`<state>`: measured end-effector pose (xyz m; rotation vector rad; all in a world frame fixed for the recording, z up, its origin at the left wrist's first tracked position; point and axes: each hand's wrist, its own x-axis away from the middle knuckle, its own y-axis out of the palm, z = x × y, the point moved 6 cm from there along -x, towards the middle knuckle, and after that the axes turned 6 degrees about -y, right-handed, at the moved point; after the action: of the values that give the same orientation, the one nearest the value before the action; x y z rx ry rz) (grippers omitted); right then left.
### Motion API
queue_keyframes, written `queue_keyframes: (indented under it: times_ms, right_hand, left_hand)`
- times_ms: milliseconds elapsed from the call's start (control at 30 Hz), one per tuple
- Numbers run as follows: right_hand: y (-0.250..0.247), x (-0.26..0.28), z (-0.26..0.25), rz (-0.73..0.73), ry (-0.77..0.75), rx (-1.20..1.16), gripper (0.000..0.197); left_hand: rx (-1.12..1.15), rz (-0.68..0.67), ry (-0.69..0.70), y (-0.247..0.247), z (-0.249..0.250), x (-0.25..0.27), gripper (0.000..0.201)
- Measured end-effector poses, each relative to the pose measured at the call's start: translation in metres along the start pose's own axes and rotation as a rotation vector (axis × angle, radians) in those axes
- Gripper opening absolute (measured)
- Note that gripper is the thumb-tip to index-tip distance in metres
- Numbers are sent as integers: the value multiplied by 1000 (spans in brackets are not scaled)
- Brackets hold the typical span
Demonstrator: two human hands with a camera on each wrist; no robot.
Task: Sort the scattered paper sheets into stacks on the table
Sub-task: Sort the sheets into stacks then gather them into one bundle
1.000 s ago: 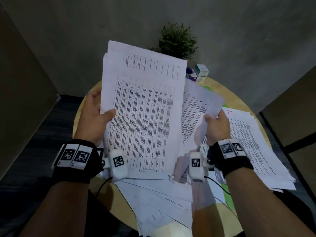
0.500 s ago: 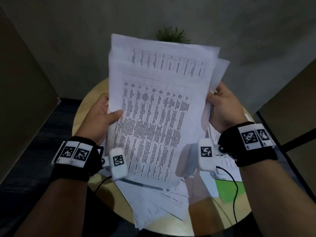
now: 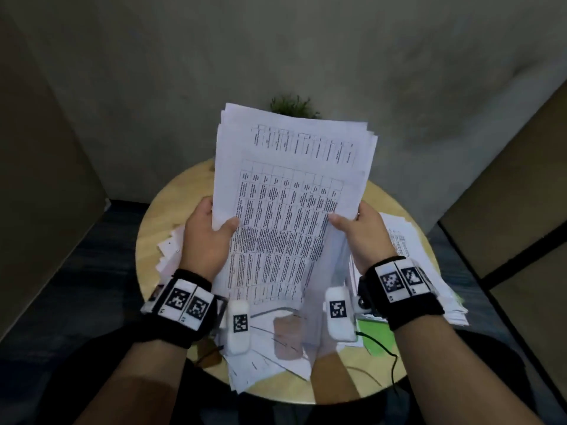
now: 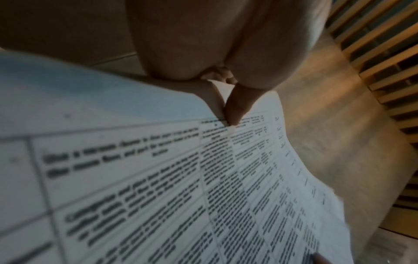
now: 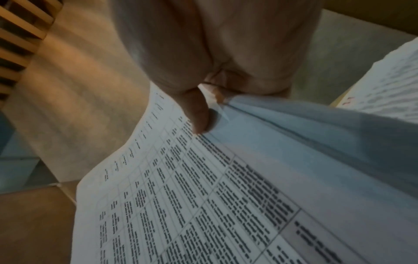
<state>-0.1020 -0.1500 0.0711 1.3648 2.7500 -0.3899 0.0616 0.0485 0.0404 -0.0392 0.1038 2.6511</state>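
I hold a bundle of printed sheets (image 3: 285,210) upright above the round wooden table (image 3: 159,216); the top sheet carries a table of text. My left hand (image 3: 208,231) grips the bundle's left edge, thumb on the front. My right hand (image 3: 359,228) grips the right edge the same way. In the left wrist view the thumb (image 4: 237,109) presses on the bundle (image 4: 203,178). The right wrist view shows the thumb (image 5: 199,114) pinching the bundle (image 5: 203,196). A tall stack of sheets (image 3: 429,271) lies on the table's right side. Loose sheets (image 3: 270,363) lie fanned near the front edge.
A small green plant (image 3: 291,105) stands at the table's far edge, mostly hidden behind the bundle. A green sheet (image 3: 374,335) shows under the papers at the front right. A few sheets (image 3: 171,253) overhang the table's left side. Walls and panels close in on both sides.
My right hand brought its sheets onto the bundle and now grips the bundle's right edge. The bundle's edges have come more into line and it sits more upright.
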Motion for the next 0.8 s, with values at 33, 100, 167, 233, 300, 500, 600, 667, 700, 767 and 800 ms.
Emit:
queue_keyframes:
  times_ms: [33,100,167,233,300,500,600,667,700,767,800]
  right_hand:
    - [-4,2,-6,22,-8,20,30]
    - [-11,6,-18,49,-40,52,28]
    - [-16,12,-32,67,-98,57,27]
    - [-21,20,-42,83,-143,37,26]
    - [-25,30,-48,89,-166,-8,25]
    - [-33,54,-34,67,-159,-97,27]
    - [-37,56,-26,48,-156,-137,30]
    - [-40,56,-16,35,-130,-143,28]
    - [-40,56,-9,30,-104,-134,28]
    - [-40,58,8,18,-40,-117,32]
    - [-39,59,16,18,-12,-99,32]
  left_hand:
    - [-5,26,12,2,2,6,36]
    - [-13,73,26,7,6,19,35]
    - [-16,117,44,15,13,31,33]
    - [-8,159,70,22,21,43,30]
    - [21,197,86,27,27,55,28]
    - [62,296,65,28,18,85,28]
    - [63,305,45,30,13,92,32]
    - [36,277,26,33,10,93,34]
    - [23,259,11,35,8,94,35]
    - [-16,228,-33,38,1,94,34]
    - [-29,219,-58,39,-3,95,35]
